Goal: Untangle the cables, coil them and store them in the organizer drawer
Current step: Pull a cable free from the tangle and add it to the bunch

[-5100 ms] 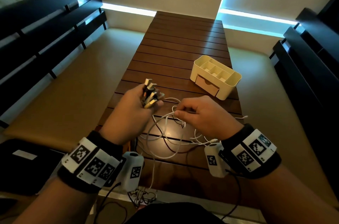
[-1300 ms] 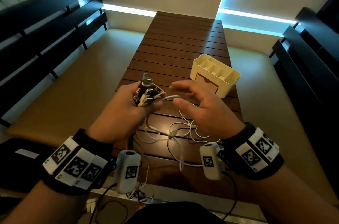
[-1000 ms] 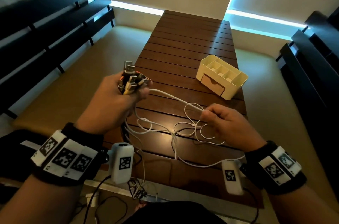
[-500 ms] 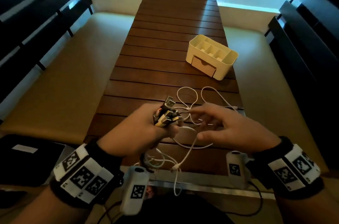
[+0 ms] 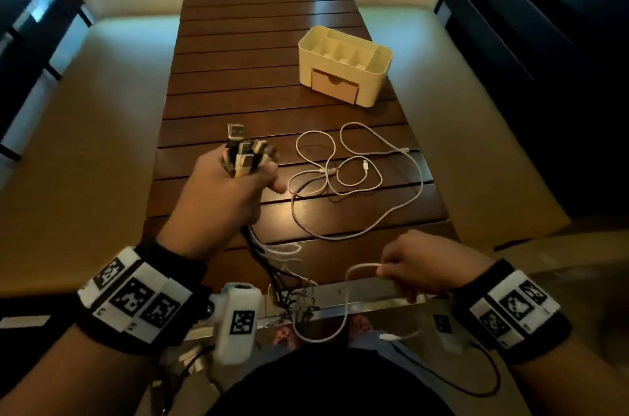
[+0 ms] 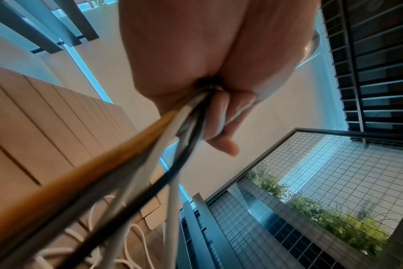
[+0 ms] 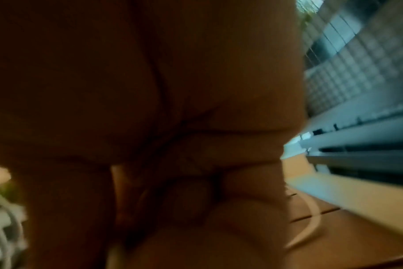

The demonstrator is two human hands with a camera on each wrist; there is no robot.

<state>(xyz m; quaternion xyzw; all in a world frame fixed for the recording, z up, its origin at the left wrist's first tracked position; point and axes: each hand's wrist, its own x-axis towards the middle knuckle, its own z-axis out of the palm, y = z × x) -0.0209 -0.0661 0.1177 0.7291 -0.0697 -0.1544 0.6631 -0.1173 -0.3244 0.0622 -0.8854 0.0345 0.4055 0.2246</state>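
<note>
Since earlier one white cable (image 5: 354,170) lies freed on the table (image 5: 258,41); left hand (image 5: 224,197) fists the plugs (image 5: 246,153), right hand (image 5: 425,265) pinches another cable (image 5: 347,299), and tugging might tighten the knot (image 5: 299,303).

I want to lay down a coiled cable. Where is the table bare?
Bare slats lie beyond the organizer and left of it, past the left hand. Crowded: loose white cable loops right of that hand; the right hand pinches another at the near edge.
</note>
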